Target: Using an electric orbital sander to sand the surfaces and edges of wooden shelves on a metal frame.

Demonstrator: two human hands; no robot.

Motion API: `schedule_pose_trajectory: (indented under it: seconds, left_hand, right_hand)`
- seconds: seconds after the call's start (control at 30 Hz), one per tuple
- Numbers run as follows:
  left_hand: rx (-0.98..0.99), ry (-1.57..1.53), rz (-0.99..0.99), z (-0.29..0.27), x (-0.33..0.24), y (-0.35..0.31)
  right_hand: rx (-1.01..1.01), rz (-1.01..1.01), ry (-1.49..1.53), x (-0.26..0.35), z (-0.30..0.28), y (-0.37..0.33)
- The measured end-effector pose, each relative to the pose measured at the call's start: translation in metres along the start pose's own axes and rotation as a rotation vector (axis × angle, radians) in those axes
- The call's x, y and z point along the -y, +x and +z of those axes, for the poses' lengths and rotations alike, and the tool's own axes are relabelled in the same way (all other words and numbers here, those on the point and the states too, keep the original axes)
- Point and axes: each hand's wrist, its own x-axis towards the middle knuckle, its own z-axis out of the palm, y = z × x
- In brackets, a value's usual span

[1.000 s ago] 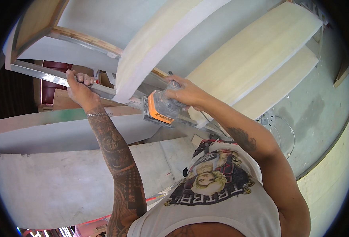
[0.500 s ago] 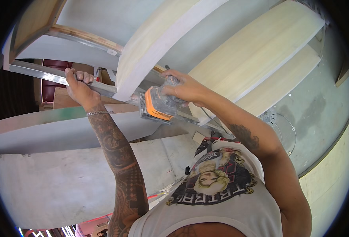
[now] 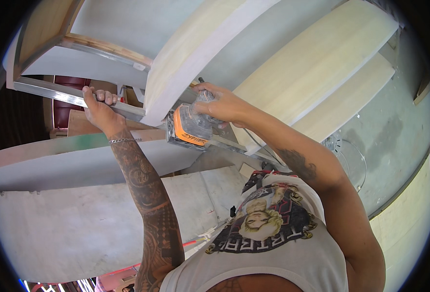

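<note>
My left hand (image 3: 101, 109) is closed round a silver metal rail (image 3: 49, 89), with its fingers curled over the far edge. In my right hand (image 3: 221, 103) is a dusty electric sander (image 3: 193, 131) with an orange band. It sits tilted beside the lower end of a long, pale curved panel (image 3: 169, 82), over the line of the rail. Whether its pad touches the panel's end cannot be made out. A dark cord runs from the sander back under my right forearm.
Two more pale curved panels (image 3: 317, 58) lie to the right. A white panel with a green patch (image 3: 81, 140) and a large pale board (image 3: 69, 228) are on the left. A wooden frame (image 3: 42, 36) stands at the far left. A round fan-like object (image 3: 332, 143) is on the grey floor.
The sander has shifted slightly left in my right hand and turned a little. My left hand keeps its hold on the rail; the whole view has shifted slightly.
</note>
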Motion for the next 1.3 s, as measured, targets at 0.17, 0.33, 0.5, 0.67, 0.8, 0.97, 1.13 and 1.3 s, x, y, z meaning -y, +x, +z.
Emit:
schedule_pose_trajectory:
  seconds: [0.17, 0.33, 0.5, 0.67, 0.8, 0.97, 1.13, 1.3]
  left_hand:
    - [0.03, -0.001, -0.014, -0.007, -0.002, 0.008]
    - [0.101, 0.022, -0.013, -0.022, 0.003, 0.019]
    - [0.073, 0.313, 0.214, -0.036, 0.016, -0.017]
    - [-0.048, 0.345, 0.26, -0.069, 0.078, -0.197]
    - [0.42, -0.175, -1.014, -0.049, 0.111, -0.299]
    - [0.535, -0.369, -1.193, -0.012, 0.132, -0.287]
    - [0.609, -0.367, -0.989, 0.017, 0.129, -0.287]
    - [0.548, -0.407, -0.917, 0.015, 0.141, -0.291]
  right_hand:
    - [-0.042, 0.029, 0.054, -0.024, 0.001, 0.005]
    - [-0.161, 0.024, 0.14, -0.072, -0.013, -0.016]
    - [-0.464, -0.175, 0.303, -0.078, -0.024, -0.057]
    - [-0.813, -0.471, 0.466, -0.089, -0.016, -0.07]
    - [-0.865, -0.55, 0.616, -0.115, 0.0, -0.069]
    - [-0.75, -0.681, 0.727, -0.146, 0.023, -0.073]
    - [-0.434, -0.64, 1.077, -0.177, 0.017, -0.078]
    - [-0.292, -0.539, 1.078, -0.193, -0.003, -0.074]
